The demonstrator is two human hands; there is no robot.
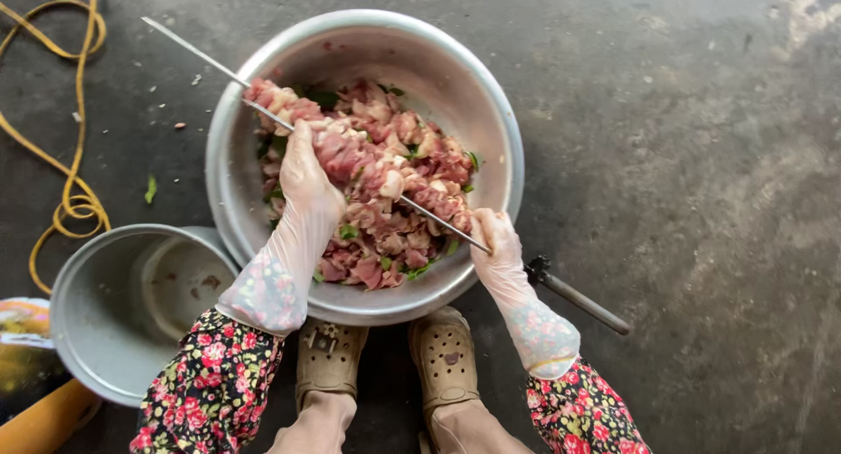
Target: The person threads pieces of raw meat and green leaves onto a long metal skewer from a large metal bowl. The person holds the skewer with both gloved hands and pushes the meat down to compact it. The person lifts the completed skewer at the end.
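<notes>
While the skewer [350,160] lies slantwise over the bowl [491,112], both hands work along it, and the slant looks deliberate: any meat [412,156] that slips off would drop back into the heap rather than onto the floor [683,200]. The bowl sits on the bare floor just ahead of the person's two clogs [385,358], close enough that neither arm has to stretch.

Reaching in from the near left, the left hand [305,178], in a thin clear glove, is closed around the pieces already threaded on the rod, fingers wrapped over them and the wrist bent down into the bowl. My guess is that this grip packs the chunks together along the upper stretch of the rod. The right hand [495,235], gloved likewise, is clamped on the bare rod at the bowl's near right rim, just above the dark handle [578,296], which juts out over the floor; it seems to serve as the steadying end. The two hands are well apart, with loose meat below the rod between them.

An empty pot [105,331] stands by the bowl's near left side, and a yellow cord [74,200] loops along the left edge of the floor.
</notes>
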